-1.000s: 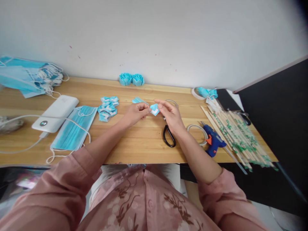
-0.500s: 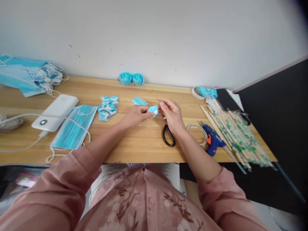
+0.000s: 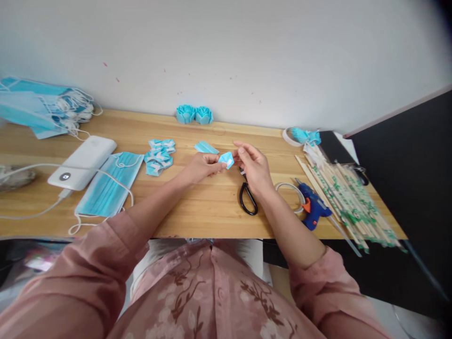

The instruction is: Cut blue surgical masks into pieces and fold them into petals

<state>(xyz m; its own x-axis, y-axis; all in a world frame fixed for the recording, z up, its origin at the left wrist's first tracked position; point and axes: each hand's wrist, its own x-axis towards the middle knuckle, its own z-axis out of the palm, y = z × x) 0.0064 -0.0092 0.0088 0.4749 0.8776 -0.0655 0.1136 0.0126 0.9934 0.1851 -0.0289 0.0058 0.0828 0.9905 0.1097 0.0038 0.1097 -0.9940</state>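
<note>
Between the thumb and fingers of my left hand (image 3: 205,168) is a small folded blue mask-fabric petal (image 3: 227,160) with a white patch on its face. Just right of it, my right hand (image 3: 256,170) has its thumb and fingertips drawn together; a thin pale line runs from them toward the petal, too fine to identify. Black-handled scissors (image 3: 248,198) lie under my right hand, their blades mostly covered. Behind my hands is a flat blue strip (image 3: 206,147). Several more folded blue petals (image 3: 158,157) with white patches are grouped to the left.
Two blue fabric flowers (image 3: 195,114) stand against the wall. At left are a blue face mask (image 3: 110,184), a white power bank (image 3: 82,162) with a cable, and a mask pile (image 3: 45,106). At right lie a tape roll (image 3: 289,185), a blue glue gun (image 3: 314,206) and wrapped chopsticks (image 3: 353,202).
My right hand has drawn slightly right, away from the petal, and the gap between them is wider. The petal stays in my left hand. The view has shifted a little.
</note>
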